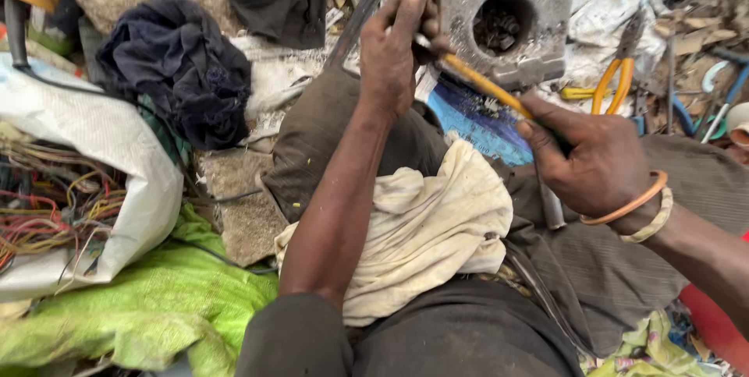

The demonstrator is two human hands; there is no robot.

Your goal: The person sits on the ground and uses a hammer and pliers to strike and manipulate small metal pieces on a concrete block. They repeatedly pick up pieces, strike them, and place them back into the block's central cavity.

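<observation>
Lap: crumpled cream cloth point(425, 229) draped nearest us.
Left hand point(394, 49): beyond the cloth, fingers pinched tight on the yellow-handled tool point(488, 88).
Right hand point(597, 162): right of the cloth, clamped around the tool's handle.
Behind: grey metal block with round hole point(507, 14).

The right hand point(597, 166) hides the lower end of the yellow-handled tool point(488, 87). What the left hand point(398, 42) pinches is too small to tell. The picture's left edge cuts off the white sack point(101, 166) of wires.
</observation>
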